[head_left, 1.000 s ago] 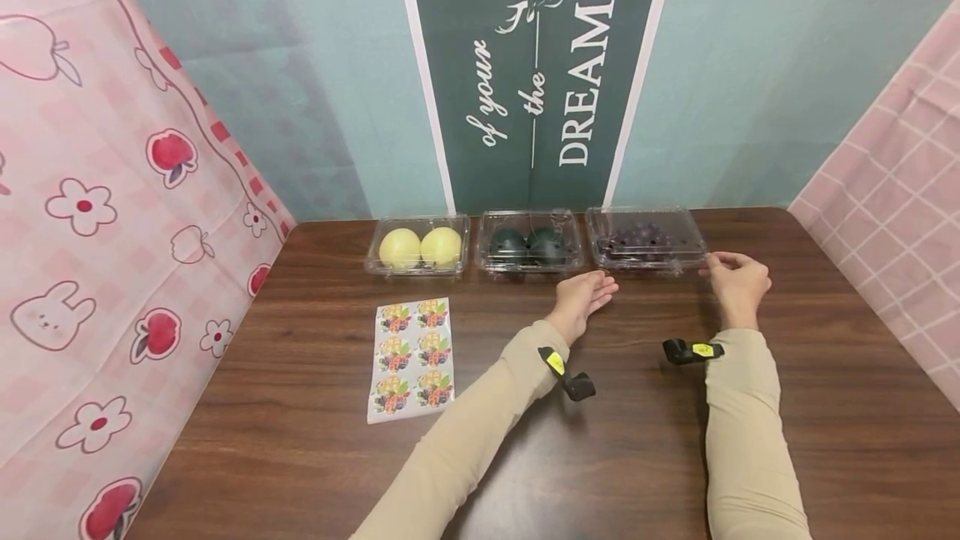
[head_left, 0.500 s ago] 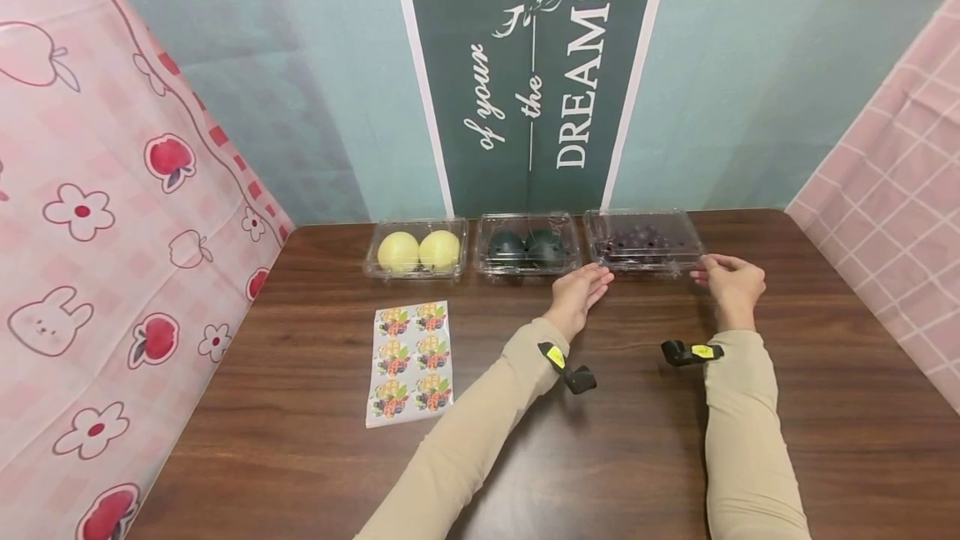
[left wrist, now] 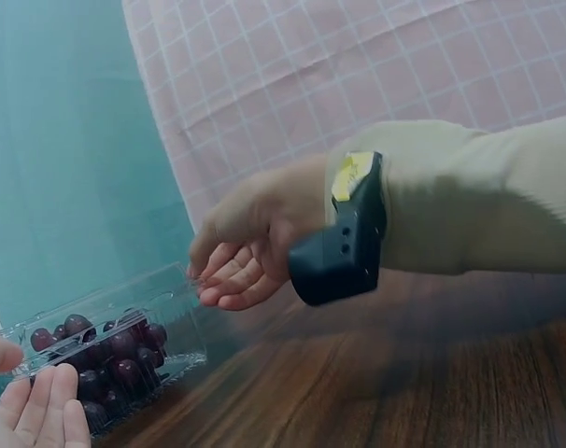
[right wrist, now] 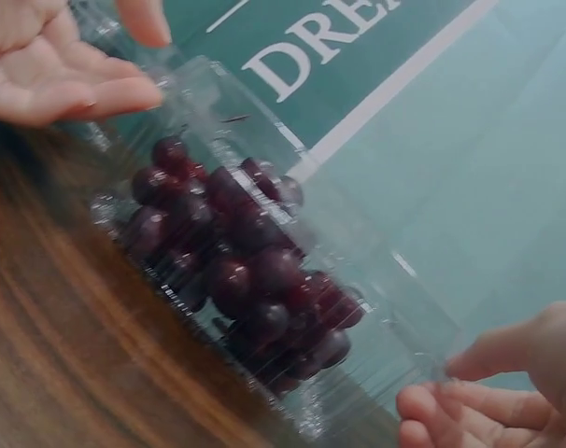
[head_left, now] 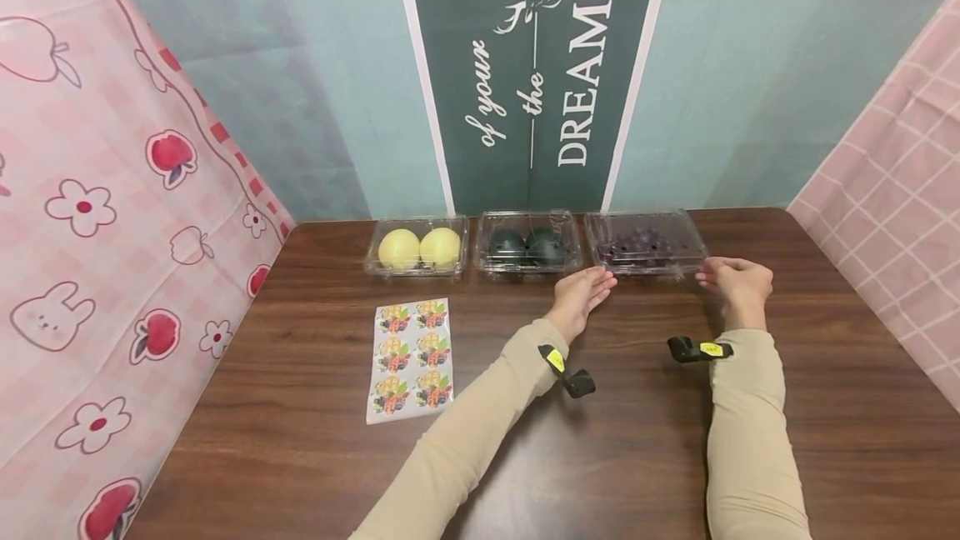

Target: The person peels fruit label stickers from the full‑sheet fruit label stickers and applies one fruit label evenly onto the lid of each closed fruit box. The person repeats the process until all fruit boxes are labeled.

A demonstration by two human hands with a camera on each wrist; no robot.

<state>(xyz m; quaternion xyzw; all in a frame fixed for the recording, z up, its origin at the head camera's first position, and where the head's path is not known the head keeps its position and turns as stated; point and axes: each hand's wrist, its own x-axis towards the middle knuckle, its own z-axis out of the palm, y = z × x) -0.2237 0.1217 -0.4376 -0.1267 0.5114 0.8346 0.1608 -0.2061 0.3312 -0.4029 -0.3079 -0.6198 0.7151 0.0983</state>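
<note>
A clear plastic clamshell box of dark red grapes (right wrist: 255, 271) stands at the back of the table, lid down, at the right end of a row. My right hand (head_left: 738, 286) pinches the near right corner of the box between thumb and fingertips; the right wrist view shows this corner (right wrist: 437, 369) up close. Beside its near left corner is my left hand (head_left: 579, 297), fingers straight and thumb held apart from them. In the left wrist view the left fingers (left wrist: 40, 406) overlap the end of the box.
Left of the grapes stand a box with two dark green round fruits (head_left: 546, 247) and another with two pale yellow ones (head_left: 400, 249). A sheet of fruit stickers (head_left: 411, 361) lies left of my left forearm. Fabric curtains (head_left: 315, 90) rise behind and along both sides.
My right hand has shifted slightly right and toward me. The left hand stays almost still beside the grape box, and the other boxes and sticker sheet have not moved.
</note>
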